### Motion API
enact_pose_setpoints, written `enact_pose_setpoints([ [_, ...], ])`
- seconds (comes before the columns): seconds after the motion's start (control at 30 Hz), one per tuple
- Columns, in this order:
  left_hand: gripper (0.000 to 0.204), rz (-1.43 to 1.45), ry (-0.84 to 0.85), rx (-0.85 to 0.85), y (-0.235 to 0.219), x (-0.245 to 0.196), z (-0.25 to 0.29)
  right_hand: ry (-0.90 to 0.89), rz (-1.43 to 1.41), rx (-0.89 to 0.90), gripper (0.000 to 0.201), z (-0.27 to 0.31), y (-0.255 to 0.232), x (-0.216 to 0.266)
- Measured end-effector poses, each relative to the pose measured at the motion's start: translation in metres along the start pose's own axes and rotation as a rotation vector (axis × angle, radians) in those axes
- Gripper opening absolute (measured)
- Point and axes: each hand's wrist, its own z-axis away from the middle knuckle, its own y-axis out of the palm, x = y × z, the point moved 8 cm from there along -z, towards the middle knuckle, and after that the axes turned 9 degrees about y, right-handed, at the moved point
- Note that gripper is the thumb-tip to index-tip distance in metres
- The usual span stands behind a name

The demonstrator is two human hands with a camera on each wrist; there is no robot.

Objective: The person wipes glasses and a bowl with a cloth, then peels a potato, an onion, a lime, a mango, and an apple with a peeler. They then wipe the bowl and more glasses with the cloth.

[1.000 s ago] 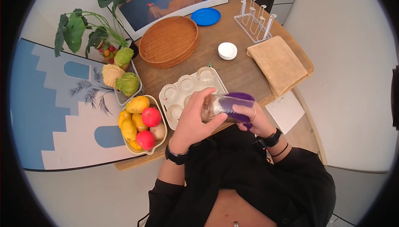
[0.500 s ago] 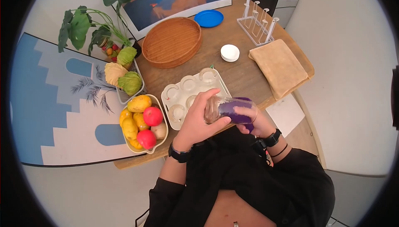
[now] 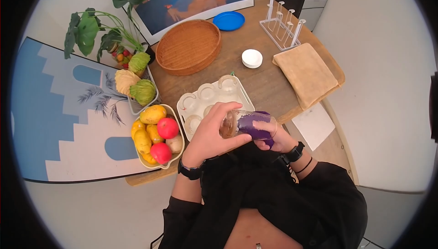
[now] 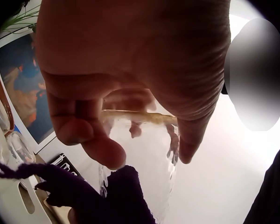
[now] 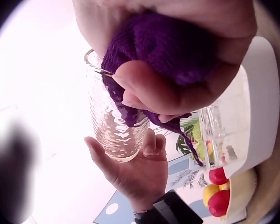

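A clear rippled drinking glass lies tilted sideways between both hands, above the table's front edge. My left hand grips it near its base, thumb on one side and fingers on the other. At the other end, my right hand holds a purple cloth against the glass. The right wrist view shows the cloth bunched in the palm, its loose cord hanging down, and the glass rim beside it. Behind the left hand stands a white tray with several upturned glasses.
A bowl of fruit stands left of the tray, with a basket of leafy vegetables behind. Farther back are a wicker tray, a blue plate and white bowls. A folded brown cloth and a glass rack sit right.
The glass has turned slightly in my hands, its base tipping more toward my body. My left hand has shifted a little left and down. The cloth stays against the glass in my right hand.
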Motion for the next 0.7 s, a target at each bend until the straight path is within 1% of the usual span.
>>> enact_pose_setpoints([
  [0.07,0.056,-0.050,-0.219,0.024,-0.002,0.014,0.004,-0.049,-0.007,-0.003,0.055,-0.001,0.003,-0.002],
  [0.1,0.056,-0.050,-0.217,0.025,-0.003,0.014,0.003,-0.051,-0.008,-0.004,0.055,-0.002,0.004,-0.005],
  [0.17,0.048,0.105,-0.525,-0.051,-0.004,0.037,0.013,-0.190,0.055,0.014,0.052,-0.001,0.008,0.002],
  [0.2,0.048,0.104,-0.522,-0.045,-0.004,0.036,0.011,-0.195,0.052,0.011,0.052,-0.001,0.010,0.002],
  [0.27,0.045,0.046,-0.486,-0.031,-0.006,0.028,0.007,-0.138,0.098,-0.006,0.051,-0.002,0.016,-0.004],
  [0.3,0.044,0.018,-0.467,-0.025,-0.006,0.024,0.004,-0.147,0.091,-0.013,0.051,-0.003,0.015,-0.005],
  [0.33,0.044,0.019,-0.461,-0.013,-0.005,0.020,0.003,-0.101,0.078,-0.019,0.047,-0.005,0.013,-0.011],
  [0.37,0.044,-0.033,-0.416,0.018,-0.004,0.013,0.001,-0.057,0.065,-0.022,0.043,-0.006,0.011,-0.015],
  [0.4,0.046,-0.088,-0.369,0.048,-0.003,0.008,-0.001,-0.061,0.042,-0.033,0.043,-0.005,0.010,-0.014],
  [0.43,0.046,-0.094,-0.361,0.059,-0.002,0.008,-0.001,-0.074,0.033,-0.032,0.043,-0.003,0.009,-0.010],
  [0.5,0.059,0.091,-0.439,-0.061,-0.005,0.016,-0.001,-0.204,0.129,-0.136,0.045,0.004,-0.002,0.009],
  [0.53,0.059,0.086,-0.428,-0.038,-0.003,0.013,-0.007,-0.223,0.112,-0.143,0.045,0.003,-0.008,0.014],
  [0.6,0.055,0.137,-0.416,-0.086,-0.003,0.009,-0.021,-0.475,0.274,-0.317,0.039,0.012,-0.027,0.043],
  [0.63,0.055,0.131,-0.407,-0.067,0.000,0.008,-0.030,-0.491,0.259,-0.324,0.039,0.014,-0.034,0.047],
  [0.7,0.062,-0.005,-0.252,-0.161,-0.009,0.000,-0.057,-0.552,0.152,-0.442,0.034,0.021,-0.062,0.058],
])
